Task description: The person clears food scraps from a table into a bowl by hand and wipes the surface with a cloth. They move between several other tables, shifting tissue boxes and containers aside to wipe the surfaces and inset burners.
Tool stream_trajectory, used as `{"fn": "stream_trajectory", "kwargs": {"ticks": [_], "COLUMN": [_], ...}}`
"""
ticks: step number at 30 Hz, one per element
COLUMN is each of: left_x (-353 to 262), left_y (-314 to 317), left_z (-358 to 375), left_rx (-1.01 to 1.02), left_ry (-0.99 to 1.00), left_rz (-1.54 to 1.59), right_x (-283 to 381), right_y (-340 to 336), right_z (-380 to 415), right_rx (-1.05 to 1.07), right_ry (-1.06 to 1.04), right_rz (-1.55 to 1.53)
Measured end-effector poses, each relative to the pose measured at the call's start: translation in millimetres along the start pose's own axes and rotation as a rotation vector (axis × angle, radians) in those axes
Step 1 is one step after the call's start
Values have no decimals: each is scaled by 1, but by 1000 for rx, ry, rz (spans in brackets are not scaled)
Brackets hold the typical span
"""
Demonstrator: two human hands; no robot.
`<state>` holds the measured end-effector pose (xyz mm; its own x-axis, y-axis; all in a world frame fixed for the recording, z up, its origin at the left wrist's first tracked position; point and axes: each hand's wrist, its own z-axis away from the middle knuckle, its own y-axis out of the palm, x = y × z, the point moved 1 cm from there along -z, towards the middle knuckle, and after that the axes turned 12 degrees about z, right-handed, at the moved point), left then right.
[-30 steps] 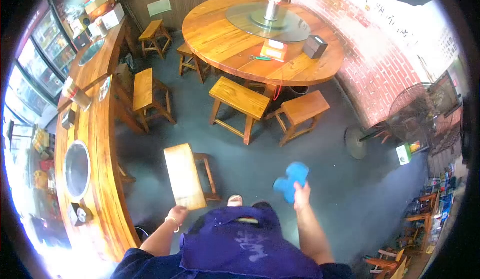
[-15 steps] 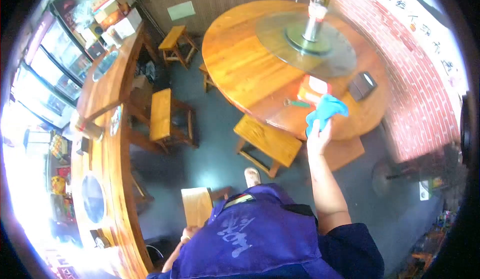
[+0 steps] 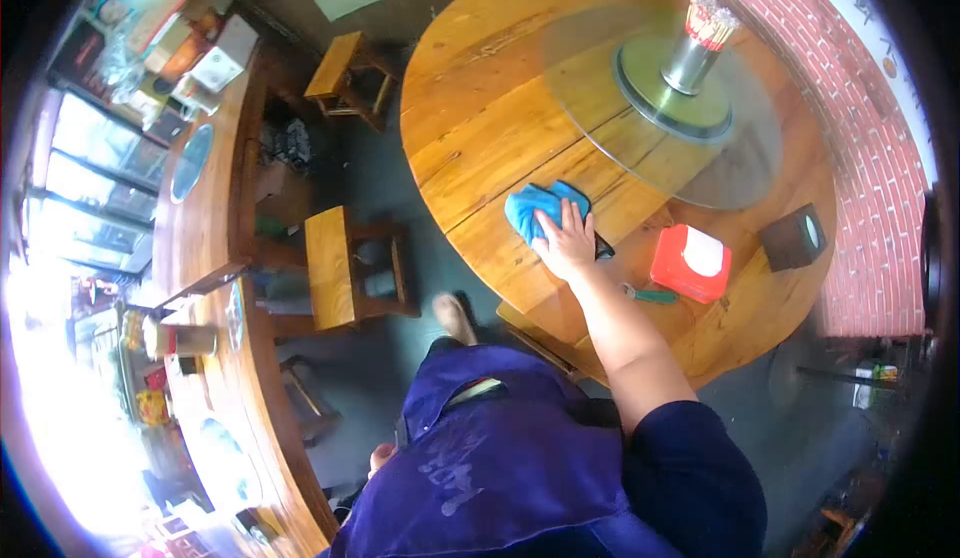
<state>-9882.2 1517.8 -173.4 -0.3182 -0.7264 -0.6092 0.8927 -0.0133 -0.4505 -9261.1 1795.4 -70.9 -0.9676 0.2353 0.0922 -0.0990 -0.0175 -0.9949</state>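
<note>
My right hand (image 3: 568,243) presses a blue cloth (image 3: 530,210) against the round wooden table (image 3: 480,168), near its front left edge. The fingers stretch over the bunched cloth, and a dark corner of it shows beside the wrist. To the right of that hand lie a red tissue box (image 3: 690,263) with a white top and a green-handled tool (image 3: 652,296) whose kind I cannot make out. Only a small part of my left hand (image 3: 380,456) shows low beside the purple apron (image 3: 490,448); its fingers are mostly hidden.
A glass turntable (image 3: 600,128) on the table carries a metal holder (image 3: 693,66) full of chopsticks. A dark box (image 3: 793,238) stands near the right edge. Wooden stools (image 3: 332,268) stand left of the table, and a long wooden counter (image 3: 215,218) runs along the left.
My right hand has moved left with the blue cloth, from above the tissue box down onto the tabletop. My view has shifted closer to the table. Less of my left hand shows.
</note>
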Motion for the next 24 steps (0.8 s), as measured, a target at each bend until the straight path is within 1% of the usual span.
{"fn": "stream_trajectory", "kwargs": {"ticks": [3, 4, 6, 7, 8, 9, 10, 11, 13, 14, 15, 16, 17, 19, 20, 21, 23, 24], "left_x": [-48, -68, -114, -157, -199, -246, -273, -311, -390, -438, -483, -524, -562, -620, -636, -669, -677, -683], "left_y": [-25, -42, -62, -61, -59, -57, -61, -60, -65, -63, -61, -63, -63, -57, -61, -55, -73, -79], "left_z": [-59, -99, -186, -213, -240, -266, -318, -358, -430, -449, -459, -472, -486, -513, -530, -522, -555, -565], "left_rx": [53, 165, 387, 351, 312, 270, 295, 295, 267, 248, 242, 237, 259, 314, 375, 308, 323, 257], "left_ry": [-85, -96, -108, -43, 21, 83, 28, 31, 17, 4, 70, 137, 176, 254, 280, 277, 338, 262], "left_rz": [-226, -215, -185, -215, -249, -284, -247, -286, -500, -471, -251, -36, -29, -6, 2, -69, -90, -155], "right_x": [4, 12, 20, 28, 37, 53, 70, 86, 147, 179, 206, 228, 247, 243, 232, 216, 168, 142], "right_y": [19, 12, 19, 25, 34, 39, 40, 35, 27, 22, 13, 14, 21, 15, 7, -5, -2, 2], "right_z": [-63, -86, -142, -173, -199, -231, -264, -298, -369, -402, -428, -451, -466, -480, -481, -484, -500, -508], "right_rx": [-96, -120, -172, -204, -328, -349, -370, -385, -537, -505, -402, -375, -428, -413, -333, -260, -283, -289], "right_ry": [391, 545, 789, 909, 895, 811, 730, 637, 467, 379, 252, 114, 38, -46, 4, 51, 383, 561], "right_rz": [-93, -133, -109, -97, -47, -21, 10, 50, 39, 1, -84, -143, -168, -169, -109, -49, 124, 183]}}
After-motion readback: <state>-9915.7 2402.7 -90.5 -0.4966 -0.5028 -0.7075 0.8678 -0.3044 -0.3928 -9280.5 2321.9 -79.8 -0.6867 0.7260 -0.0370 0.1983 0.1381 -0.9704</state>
